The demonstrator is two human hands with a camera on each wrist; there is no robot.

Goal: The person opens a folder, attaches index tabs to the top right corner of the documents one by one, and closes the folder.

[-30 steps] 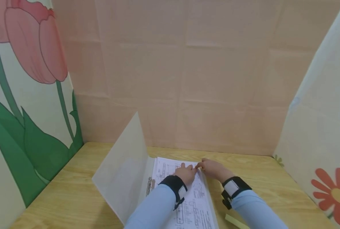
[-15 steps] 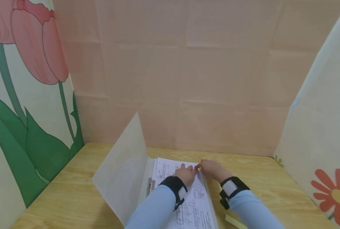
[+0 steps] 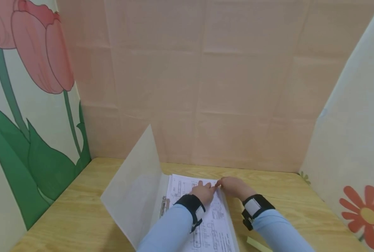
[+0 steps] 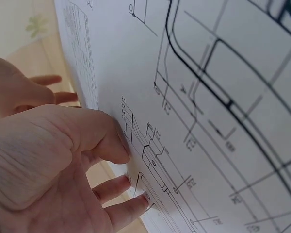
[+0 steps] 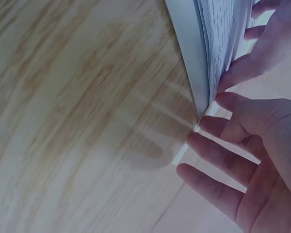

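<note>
- A clear folder (image 3: 133, 196) lies open on the wooden desk (image 3: 70, 217); its translucent cover stands tilted up at the 9 o'clock side of a stack of printed sheets (image 3: 206, 224).
- The left hand (image 3: 202, 191) rests on the top sheet with fingers nearly straight; in the left wrist view the fingertips (image 4: 119, 148) press on the line drawing (image 4: 203, 107).
- The right hand (image 3: 232, 185) sits at the 3 o'clock edge of the stack, just beside the left hand. Its fingers (image 5: 223, 131) are slightly bent against the sheet edges (image 5: 218, 43) at the corner; whether they pinch a page I cannot tell.
- A pale yellow sticky note (image 3: 257, 244) lies on the desk at about 5 o'clock from the right hand.
- Against one second ago, both hands sit in nearly the same spot; only the view shifted a little, and the folder cover has stayed up at the same angle.
</note>
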